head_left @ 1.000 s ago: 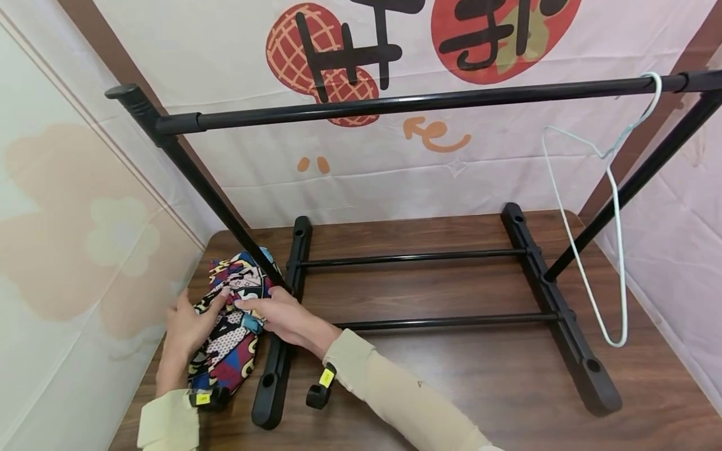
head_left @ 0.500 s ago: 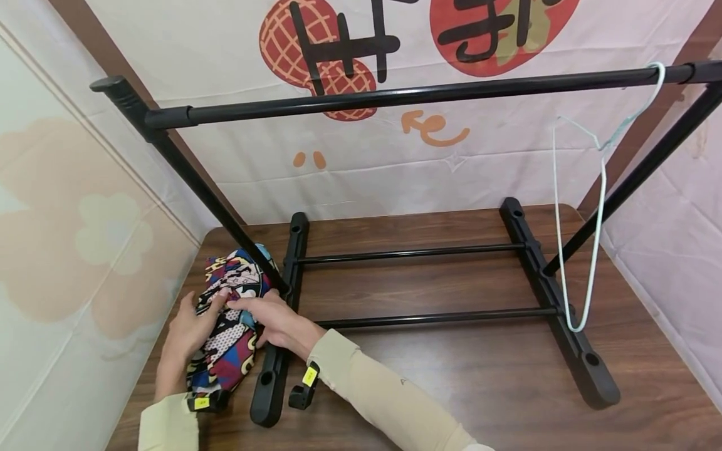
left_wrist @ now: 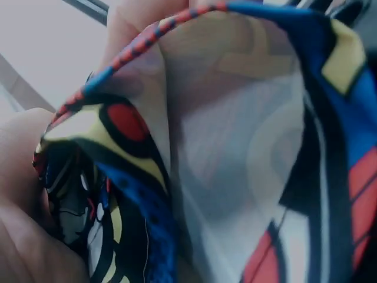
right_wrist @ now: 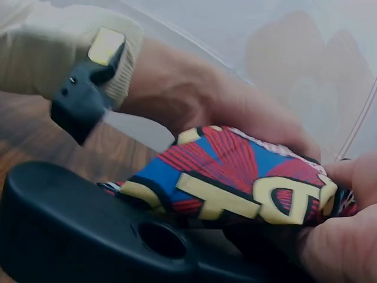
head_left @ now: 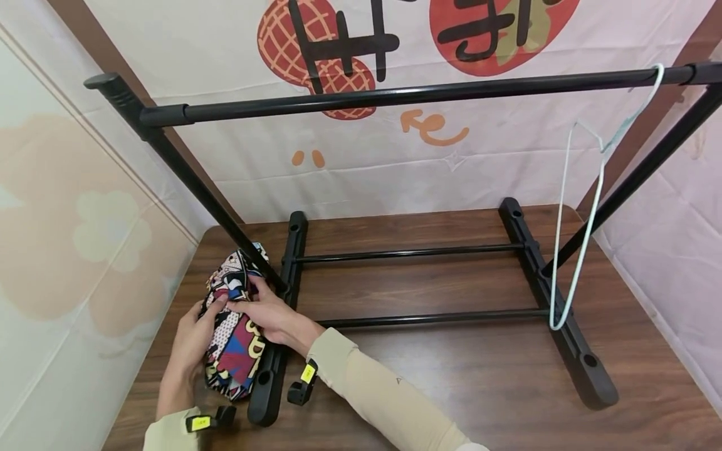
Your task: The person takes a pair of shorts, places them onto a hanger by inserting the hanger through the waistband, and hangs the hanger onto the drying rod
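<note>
A folded piece of colourful comic-print cloth [head_left: 234,357] lies at the left end of the table, against the rack's left foot. My left hand [head_left: 192,338] pinches its left side, thumb on top. From the right, my right hand [head_left: 276,316] grips the same cloth near its middle, beside the rack's upright. In the left wrist view the cloth [left_wrist: 235,135] gapes at a rolled edge, showing its pale inner side. The right wrist view shows the printed cloth [right_wrist: 224,171] bunched between both hands. Its exact kind cannot be told.
A black clothes rack stands on the wooden table [head_left: 429,376], with its top bar [head_left: 417,95] running across. A pale wire hanger [head_left: 586,219] hangs at the bar's right end. The rack's left foot [head_left: 265,394] is close to my right wrist. Printed curtains [head_left: 395,181] enclose the table.
The cloth has bunched and turned in my hands, its lower end shifting right toward the rack's foot. My left hand has moved slightly right. The hanger has swung and turned on the bar.
</note>
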`<state>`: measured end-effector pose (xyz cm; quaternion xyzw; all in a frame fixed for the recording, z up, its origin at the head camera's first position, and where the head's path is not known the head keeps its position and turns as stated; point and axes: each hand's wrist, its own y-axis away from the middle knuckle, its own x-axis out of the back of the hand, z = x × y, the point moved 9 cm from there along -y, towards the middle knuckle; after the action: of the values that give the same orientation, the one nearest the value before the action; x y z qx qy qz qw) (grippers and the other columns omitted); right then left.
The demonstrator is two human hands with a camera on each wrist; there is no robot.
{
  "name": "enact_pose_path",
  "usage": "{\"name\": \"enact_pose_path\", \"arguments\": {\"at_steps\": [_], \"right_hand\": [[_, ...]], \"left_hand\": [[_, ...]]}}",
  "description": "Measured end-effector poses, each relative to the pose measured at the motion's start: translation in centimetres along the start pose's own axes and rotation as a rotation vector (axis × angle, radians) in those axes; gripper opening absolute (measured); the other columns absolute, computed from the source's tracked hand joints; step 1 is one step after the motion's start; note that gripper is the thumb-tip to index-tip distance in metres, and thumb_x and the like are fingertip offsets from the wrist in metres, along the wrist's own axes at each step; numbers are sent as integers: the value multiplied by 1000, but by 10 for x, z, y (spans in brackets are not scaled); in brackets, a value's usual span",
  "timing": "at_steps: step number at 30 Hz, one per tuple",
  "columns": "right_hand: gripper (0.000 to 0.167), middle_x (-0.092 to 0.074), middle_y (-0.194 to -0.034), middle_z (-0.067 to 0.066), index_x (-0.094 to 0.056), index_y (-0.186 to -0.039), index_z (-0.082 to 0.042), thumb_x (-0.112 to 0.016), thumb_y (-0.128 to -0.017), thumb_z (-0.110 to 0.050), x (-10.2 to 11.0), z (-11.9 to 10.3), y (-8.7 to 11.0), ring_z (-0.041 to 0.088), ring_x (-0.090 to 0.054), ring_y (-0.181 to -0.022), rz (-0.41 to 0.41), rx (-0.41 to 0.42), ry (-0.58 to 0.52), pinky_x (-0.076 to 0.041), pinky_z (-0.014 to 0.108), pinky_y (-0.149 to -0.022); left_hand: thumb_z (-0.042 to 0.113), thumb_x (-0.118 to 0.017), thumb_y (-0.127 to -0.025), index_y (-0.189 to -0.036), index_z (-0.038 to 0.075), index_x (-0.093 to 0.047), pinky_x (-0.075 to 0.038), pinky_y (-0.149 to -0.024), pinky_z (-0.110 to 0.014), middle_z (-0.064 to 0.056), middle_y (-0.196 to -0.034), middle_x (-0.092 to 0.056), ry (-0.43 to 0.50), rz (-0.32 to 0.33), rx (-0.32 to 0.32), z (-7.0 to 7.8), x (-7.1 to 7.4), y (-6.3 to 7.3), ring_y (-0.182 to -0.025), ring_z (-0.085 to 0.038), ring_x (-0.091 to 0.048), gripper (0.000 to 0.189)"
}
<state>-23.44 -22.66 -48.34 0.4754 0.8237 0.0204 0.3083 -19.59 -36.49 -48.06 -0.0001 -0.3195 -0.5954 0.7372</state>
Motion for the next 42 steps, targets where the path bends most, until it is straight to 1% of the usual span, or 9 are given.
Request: {"name": "enact_pose_path", "arguments": {"at_steps": [6, 12, 16, 20, 24, 28, 32, 36, 42], "right_hand": [[63, -57, -112, 6, -53, -141, -39, -71, -96, 0, 2, -5, 2, 22, -67, -101, -51, 12, 33, -60, 47, -92], [63, -59, -110, 6, -55, -136, -39, -71, -94, 5, 3, -16, 12, 21, -67, -98, -113, -9, 26, -60, 49, -90], [60, -60, -111, 6, -54, -131, -35, -71, -93, 8, 5, -19, 25, 21, -66, -101, -172, -57, 64, -59, 52, -91], [68, -63, -116, 2, -47, -134, -37, -70, -92, 12, 8, -23, 41, 20, -66, -105, -261, -80, 137, -59, 49, -87], [84, -63, -123, -3, -40, -142, -44, -70, -89, 15, 13, -25, 61, 18, -67, -107, -347, -91, 211, -59, 46, -82], [92, -63, -124, -6, -35, -149, -47, -71, -89, 14, 20, -27, 80, 15, -67, -105, -403, -86, 281, -61, 43, -78], [92, -62, -125, -6, -32, -153, -43, -71, -91, 12, 28, -32, 94, 12, -66, -105, -439, -74, 312, -62, 40, -77], [93, -62, -126, -6, -30, -155, -42, -71, -91, 11, 37, -37, 104, 13, -67, -104, -444, -69, 325, -63, 39, -75], [93, -63, -126, -5, -29, -157, -41, -72, -91, 9, 50, -46, 121, 13, -68, -103, -455, -74, 352, -63, 37, -77]], "left_hand": [[69, -46, -102, -161, 9, -35, -57, -74, -26, -21, -144, -52, -34, 72, -46, 11, 5, 15, -89, -2, -61, 85], [62, -48, -104, -158, 8, -36, -56, -72, -25, -22, -141, -53, -65, 73, -93, 26, 8, 27, -87, -2, -60, 78], [54, -53, -106, -151, 8, -38, -59, -71, -29, -9, -124, -60, -71, 12, -116, 28, 5, 37, -85, -5, -63, 66], [42, -57, -108, -142, 9, -39, -61, -71, -32, 1, -115, -59, -73, -91, -191, 37, -6, 49, -84, -8, -68, 51], [31, -57, -109, -141, 7, -34, -63, -72, -34, -15, -125, -60, -121, -221, -252, 44, -21, 64, -86, -13, -72, 46], [32, -59, -108, -144, 7, -31, -62, -75, -32, -27, -134, -57, -218, -298, -255, 47, -33, 77, -90, -14, -72, 51], [37, -60, -107, -146, 10, -29, -60, -78, -31, -27, -137, -56, -247, -336, -241, 53, -44, 87, -97, -19, -71, 57], [43, -60, -107, -146, 11, -31, -57, -82, -29, -25, -142, -54, -320, -328, -257, 60, -53, 94, -109, -22, -66, 59], [48, -60, -105, -144, 12, -34, -57, -84, -30, -21, -142, -56, -370, -320, -269, 70, -66, 107, -115, -24, -65, 60]]}}
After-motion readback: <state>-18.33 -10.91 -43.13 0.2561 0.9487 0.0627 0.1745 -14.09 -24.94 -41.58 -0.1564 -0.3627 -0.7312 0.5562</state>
